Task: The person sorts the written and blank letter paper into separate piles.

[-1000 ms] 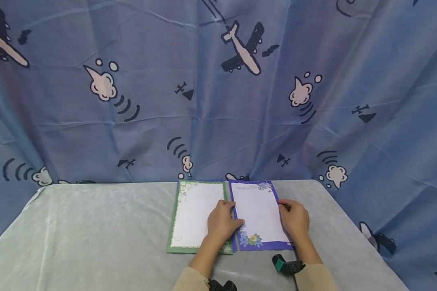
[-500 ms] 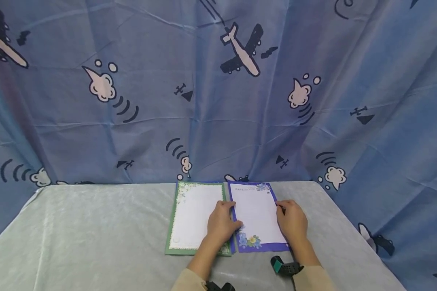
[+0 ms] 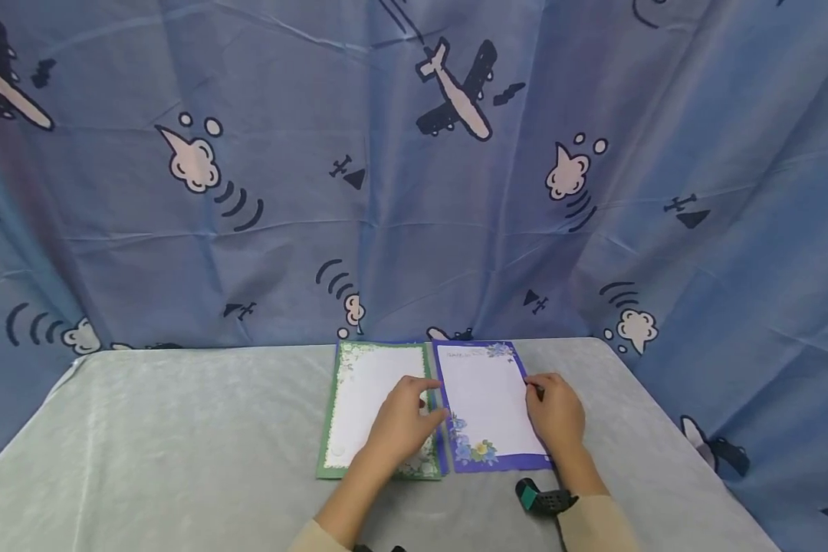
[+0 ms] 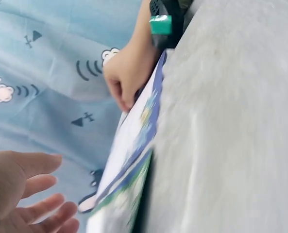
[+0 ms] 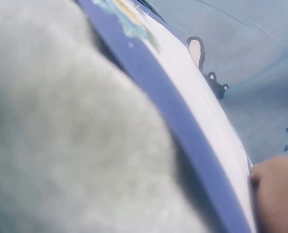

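Two sheets of decorated letter paper lie side by side on the table. The left sheet has a green border [image 3: 359, 429] with leafy trim; the right one is a purple-bordered letter paper [image 3: 490, 414] with blue flowers at two corners. My left hand [image 3: 400, 418] hovers over the green sheet's right side, fingers and thumb spread apart around nothing. In the left wrist view this left hand [image 4: 27, 194] is apart from the paper. My right hand [image 3: 557, 410] pinches the purple sheet's right edge; its fingertips are partly hidden.
A light grey cloth covers the table [image 3: 193, 429]. Behind its far edge hangs a blue curtain [image 3: 283, 192] printed with airplanes. Another purple edge shows beneath the green sheet. A black wrist strap with a green patch [image 3: 530, 497] sits at my right wrist.
My left hand has let go of the purple sheet's left edge and shifted left over the green sheet. The right hand stays at the purple sheet's right edge.
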The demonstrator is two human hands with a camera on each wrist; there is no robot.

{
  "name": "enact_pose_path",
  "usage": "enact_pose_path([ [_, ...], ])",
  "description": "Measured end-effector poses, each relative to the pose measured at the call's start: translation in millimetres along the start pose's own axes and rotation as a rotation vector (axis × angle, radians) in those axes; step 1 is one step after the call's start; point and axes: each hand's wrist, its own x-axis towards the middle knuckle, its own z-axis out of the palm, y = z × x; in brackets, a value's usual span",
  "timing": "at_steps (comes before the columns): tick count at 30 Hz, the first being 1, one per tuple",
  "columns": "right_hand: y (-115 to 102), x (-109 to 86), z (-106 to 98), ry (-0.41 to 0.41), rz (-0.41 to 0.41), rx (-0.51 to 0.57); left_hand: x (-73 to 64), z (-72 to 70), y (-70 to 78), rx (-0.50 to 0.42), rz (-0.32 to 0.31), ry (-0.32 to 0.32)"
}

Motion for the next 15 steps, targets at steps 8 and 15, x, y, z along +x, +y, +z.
enact_pose_path([
  [8,6,3.0,0,0.025,0.040,0.081,-12.1,-38.9,-26.8,0.042,-0.004,0.040],
  [15,7,2.8,2,0.030,0.031,0.095,-22.6,-69.3,-56.9,0.068,-0.052,0.130],
])
